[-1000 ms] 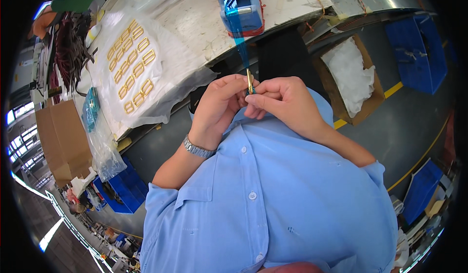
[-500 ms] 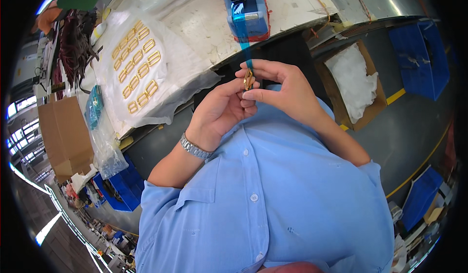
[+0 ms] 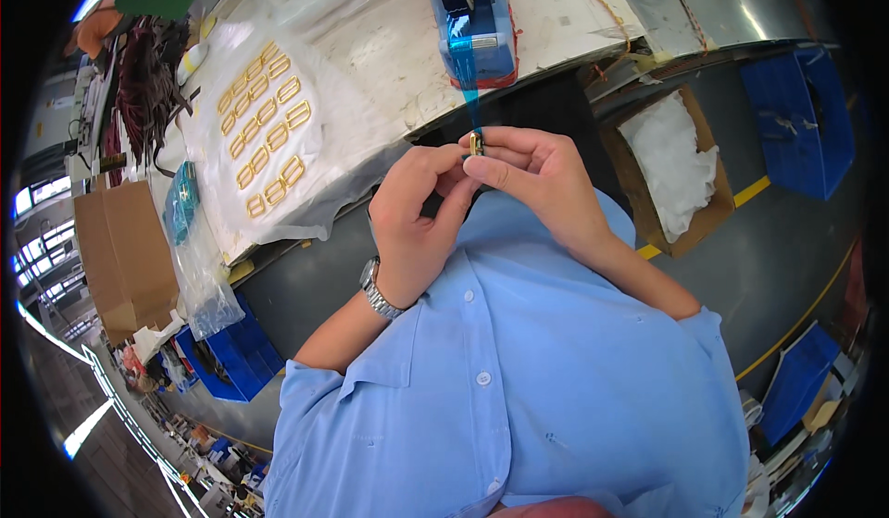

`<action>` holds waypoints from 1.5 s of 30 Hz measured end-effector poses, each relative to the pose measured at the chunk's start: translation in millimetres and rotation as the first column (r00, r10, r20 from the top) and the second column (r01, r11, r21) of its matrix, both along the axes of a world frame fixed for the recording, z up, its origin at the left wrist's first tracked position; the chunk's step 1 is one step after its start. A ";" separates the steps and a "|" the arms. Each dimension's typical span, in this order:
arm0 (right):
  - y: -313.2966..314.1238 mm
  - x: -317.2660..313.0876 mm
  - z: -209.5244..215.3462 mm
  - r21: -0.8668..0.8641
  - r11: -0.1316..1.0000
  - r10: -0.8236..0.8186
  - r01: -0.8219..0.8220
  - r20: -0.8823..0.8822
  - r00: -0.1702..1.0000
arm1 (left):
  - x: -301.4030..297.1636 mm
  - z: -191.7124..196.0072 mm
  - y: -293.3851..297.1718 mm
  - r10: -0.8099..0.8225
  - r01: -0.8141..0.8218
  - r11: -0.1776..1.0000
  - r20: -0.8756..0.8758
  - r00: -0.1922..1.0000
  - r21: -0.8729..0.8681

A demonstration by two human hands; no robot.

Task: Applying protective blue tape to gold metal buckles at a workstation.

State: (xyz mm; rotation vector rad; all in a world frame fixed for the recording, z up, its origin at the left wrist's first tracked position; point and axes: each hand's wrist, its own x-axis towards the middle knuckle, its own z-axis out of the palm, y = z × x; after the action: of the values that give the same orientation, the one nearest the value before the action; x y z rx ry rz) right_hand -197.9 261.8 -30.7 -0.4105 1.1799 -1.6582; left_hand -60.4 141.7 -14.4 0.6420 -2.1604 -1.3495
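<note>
Turned since half a second ago, the left hand (image 3: 417, 205) now shows more of its back and the face of its watch (image 3: 378, 291) — and the gold buckle (image 3: 476, 145) stands nearer edge-on. It sits just off the bench (image 3: 567, 20), pinched between the right hand's (image 3: 546, 177) thumb and fingers. Left fingers curl close beside it, tips partly hidden — cannot tell whether they grip. Blue tape (image 3: 470, 99) stretches from the dispenser (image 3: 488, 55) to the buckle.

Both bare forearms (image 3: 648, 279) slant inward over there, the left grip (image 3: 412, 194) curled, the right grip (image 3: 546, 185) pinching tight close beside it.
</note>
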 end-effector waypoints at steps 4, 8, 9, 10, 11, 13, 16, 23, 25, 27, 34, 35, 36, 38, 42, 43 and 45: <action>-0.4 2.3 2.5 0.017 0.998 -0.060 0.061 -0.010 0.998 | -11.3 -5.1 -8.4 -0.095 0.069 0.935 -0.058 0.994 -0.348; -0.6 -2.1 0.9 0.012 0.999 -0.038 0.039 -0.091 0.995 | -14.3 2.2 -9.5 -0.104 0.109 0.970 0.035 0.994 -0.217; -0.7 -2.1 -0.3 0.009 0.999 -0.030 0.031 -0.108 0.994 | -16.0 3.9 -11.3 -0.107 0.112 0.969 0.036 0.994 -0.219; -1.5 -0.6 -1.2 0.007 0.999 -0.035 0.036 -0.106 0.994 | -18.7 5.2 -15.1 -0.096 0.098 0.994 0.053 0.994 -0.047; -2.4 1.7 -1.7 -0.021 0.998 -0.055 0.053 -0.057 0.997 | -21.6 7.0 -19.6 -0.087 0.078 0.989 0.074 0.993 0.125; -3.0 1.5 -0.8 -0.051 0.996 -0.074 0.073 -0.005 0.997 | -26.6 16.4 -31.2 -0.140 0.101 0.965 0.149 0.979 0.241; -2.0 -5.3 -0.4 -0.006 1.000 -0.001 0.001 0.002 1.000 | -32.4 22.9 -51.0 -0.239 0.131 0.903 0.227 0.944 0.408; -18.0 -26.4 -10.4 -0.075 0.997 -0.033 0.006 -0.376 0.926 | -43.9 35.4 -74.1 -0.379 0.169 0.757 0.214 0.900 0.631; -22.5 -31.3 -8.6 -0.109 0.994 -0.060 0.009 -0.478 0.876 | -47.0 37.6 -80.6 -0.424 0.165 0.690 0.209 0.881 0.705; -25.6 -36.0 0.3 -0.086 0.992 0.049 -0.098 -0.450 0.892 | -50.9 39.9 -86.4 -0.432 0.151 0.666 0.213 0.876 0.730; -32.7 -28.8 -1.8 -0.178 0.981 -0.170 0.079 -0.586 0.792 | -70.1 45.2 -105.7 -0.523 0.114 0.542 0.228 0.821 0.833; -33.0 -28.2 -1.0 -0.161 0.983 -0.165 0.088 -0.568 0.807 | -71.3 45.7 -107.1 -0.522 0.115 0.544 0.228 0.822 0.831; -33.5 -27.9 -0.4 -0.144 0.985 -0.159 0.095 -0.549 0.821 | -71.5 45.9 -108.7 -0.521 0.102 0.500 0.205 0.829 0.860; -35.7 -28.1 -0.4 -0.160 0.982 -0.170 0.102 -0.507 0.845 | -71.2 45.5 -106.0 -0.517 0.089 0.456 0.182 0.836 0.885; -33.3 -28.1 4.0 -0.105 0.989 -0.137 0.103 -0.397 0.908 | -56.8 45.9 -81.7 -0.237 0.135 0.921 0.249 0.939 0.366; -33.2 -28.0 4.5 -0.104 0.988 -0.144 0.111 -0.397 0.906 | -52.6 45.0 -76.8 -0.158 0.120 0.975 0.204 0.966 0.189; -35.2 -25.0 6.7 -0.170 0.974 -0.187 0.150 -0.232 0.954 | -37.4 37.8 -61.1 -0.133 0.132 0.991 0.144 0.981 0.020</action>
State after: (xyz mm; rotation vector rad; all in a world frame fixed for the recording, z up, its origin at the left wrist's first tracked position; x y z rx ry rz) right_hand -222.8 226.6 -24.0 -0.6418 1.3055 -1.8937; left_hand -97.8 80.6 23.4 0.6275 -2.3503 -1.4228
